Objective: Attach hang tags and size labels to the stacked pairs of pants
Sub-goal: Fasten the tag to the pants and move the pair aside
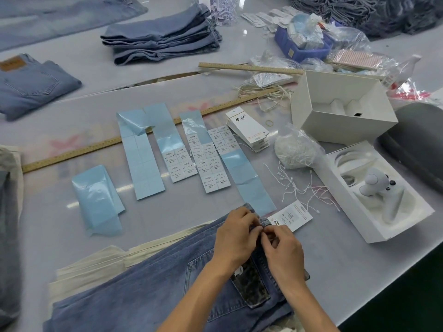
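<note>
The jeans (148, 291) lie at the near edge of the surface (335, 271), waistband pointing away, on top of cream-coloured cloth (96, 264). Both hands work at the waistband: the left hand (236, 232) pinches the denim there, and the right hand (279, 245) pinches something small against it, most likely the tag string, though that is too fine to make out. A hang tag (291, 218) lies just beyond the fingers, touching the waistband, so this pair looks mid-attachment.

Much seems left. A fan of unused tags (250, 131) sits further out, with loose strings (302, 188) and a bag of strings (296, 150) to the right. Blue sticker sheets (143, 164) still carry some white size labels (214, 172); several sheets are stripped bare. Folded jeans (163, 37) wait at the far side; whether they are tagged cannot be told.

The labels read "1103#" with a size line, apparently L or M; smaller print is illegible. The tags bear two Chinese characters.
</note>
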Demonstrator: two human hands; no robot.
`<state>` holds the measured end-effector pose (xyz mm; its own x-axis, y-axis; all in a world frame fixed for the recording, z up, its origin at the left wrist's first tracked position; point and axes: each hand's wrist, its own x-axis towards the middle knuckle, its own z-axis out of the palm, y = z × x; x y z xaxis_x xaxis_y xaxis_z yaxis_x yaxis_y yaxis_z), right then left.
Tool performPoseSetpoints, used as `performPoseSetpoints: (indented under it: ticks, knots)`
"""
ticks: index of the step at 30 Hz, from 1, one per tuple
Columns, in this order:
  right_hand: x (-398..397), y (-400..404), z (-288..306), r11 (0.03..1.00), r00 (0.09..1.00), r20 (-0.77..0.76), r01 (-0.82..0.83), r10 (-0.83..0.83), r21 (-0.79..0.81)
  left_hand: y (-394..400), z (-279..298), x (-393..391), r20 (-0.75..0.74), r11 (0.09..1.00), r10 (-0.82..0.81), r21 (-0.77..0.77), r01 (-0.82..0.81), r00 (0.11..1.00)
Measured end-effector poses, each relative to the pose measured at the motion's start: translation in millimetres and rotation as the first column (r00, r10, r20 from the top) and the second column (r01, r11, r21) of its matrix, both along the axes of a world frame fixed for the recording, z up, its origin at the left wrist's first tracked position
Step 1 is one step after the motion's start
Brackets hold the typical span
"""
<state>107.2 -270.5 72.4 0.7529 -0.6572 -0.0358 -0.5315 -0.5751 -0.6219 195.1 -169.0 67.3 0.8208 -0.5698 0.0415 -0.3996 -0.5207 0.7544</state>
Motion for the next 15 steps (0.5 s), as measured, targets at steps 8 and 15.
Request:
performPoseSetpoints:
  ticks: [8,15]
  knots:
    - [9,17,-4,0.965,0.979,0.108,0.149,-0.176,0.217,13,0,10,-0.414,0.982,-0.011,-0.177,-0.069,0.910]
    - [8,17,-4,0.953,0.973,0.112,0.168,-0.201,0.252,15,-2,17,-0.350,0.991,-0.075,-0.131,0.030,0.934]
